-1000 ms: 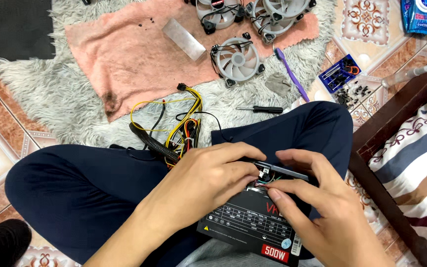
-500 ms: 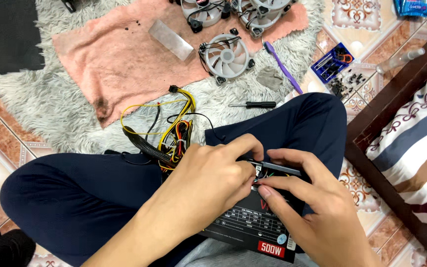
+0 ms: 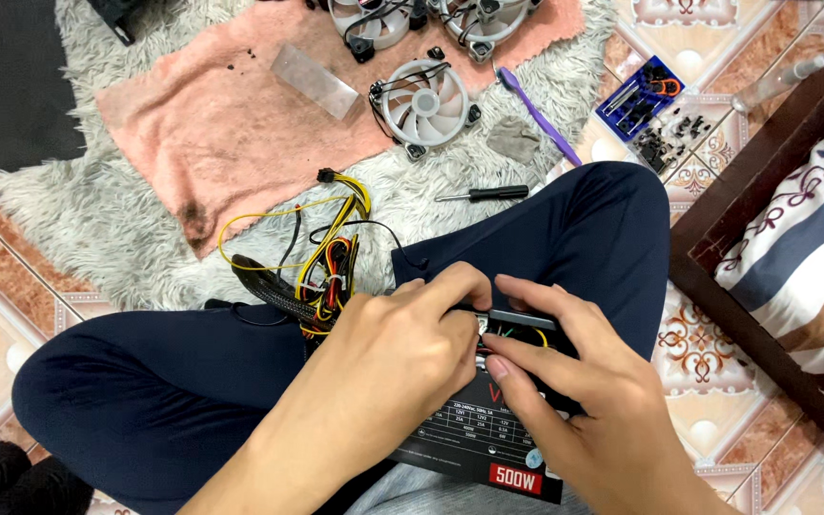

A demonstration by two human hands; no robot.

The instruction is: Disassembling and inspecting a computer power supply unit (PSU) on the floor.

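Left hand [image 3: 393, 358] curled, fingers bent down, right hand [image 3: 574, 401] beside it, fingertips touching, both over lap

– Any labels or packages in view?
– A black rectangular label with white print and a red patch [image 3: 488, 448] on the box in the lap; a small blue open case [image 3: 643, 95] on the floor tiles.

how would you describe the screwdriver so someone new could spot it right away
Start at the shaggy grey rug in front of the seated person, then look just past the raised knee. The screwdriver lies flat there, below the nearest round white fan. It has a black handle and thin metal shaft, unlike the purple tool beside it.
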